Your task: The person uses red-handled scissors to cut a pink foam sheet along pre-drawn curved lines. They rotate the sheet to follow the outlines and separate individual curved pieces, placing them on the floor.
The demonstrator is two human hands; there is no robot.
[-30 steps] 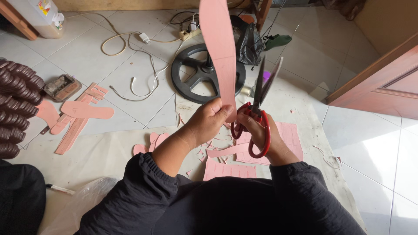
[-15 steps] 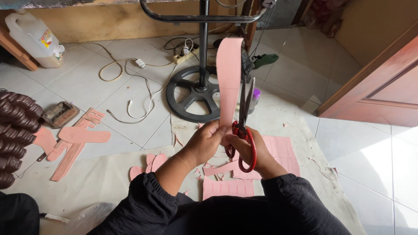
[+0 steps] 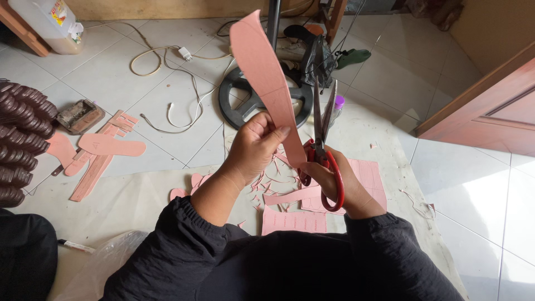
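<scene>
Holding a long pink strip (image 3: 266, 83) upright in the middle of the frame, the left hand (image 3: 255, 146) pinches its lower part between thumb and curled fingers, while the right hand (image 3: 334, 181) has its fingers threaded through the red handles of a pair of scissors (image 3: 322, 139), clenched around them with the blades pointing up and slightly parted beside the strip's right edge. The strip curves up toward the top centre, its rounded tip near the pole of a black fan stand (image 3: 262, 97). To cut cleanly here, it seems best to keep the strip taut and feed it into the blades rather than chase the edge with the scissors, with the holding thumb well clear of the blade path. Small pink trimmings (image 3: 267, 184) lie on the pale floor sheet (image 3: 134, 200) just below the hands, beside flat pink sheets (image 3: 294, 221). At the left of the frame lies a pink sole-shaped cutout (image 3: 111, 145) on other offcuts, near a stack of dark brown pieces (image 3: 16, 139).
</scene>
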